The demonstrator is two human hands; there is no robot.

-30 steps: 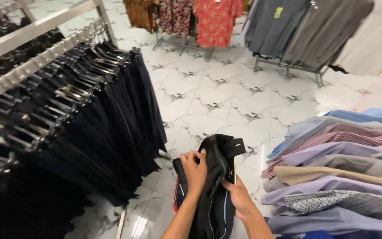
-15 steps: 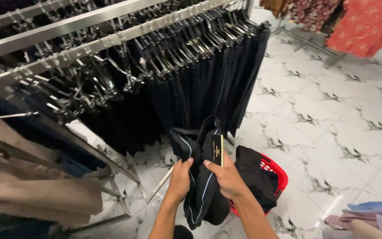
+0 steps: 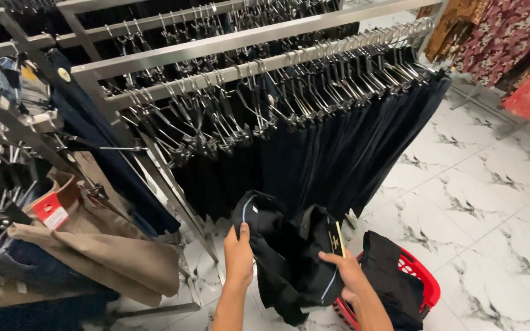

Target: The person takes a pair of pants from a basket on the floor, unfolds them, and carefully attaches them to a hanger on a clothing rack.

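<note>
black trousers (image 3: 289, 257) between both hands' fingers (image 3: 332, 257)

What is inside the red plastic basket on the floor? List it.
The red plastic basket holds a heap of black folded garments spilling over its rim. Anything beneath them, and the basket's bottom, is covered.

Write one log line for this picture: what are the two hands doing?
left hand: grips dark trousers | right hand: holds same trousers by tag | nearby: red basket on floor, rack of dark trousers behind
</note>
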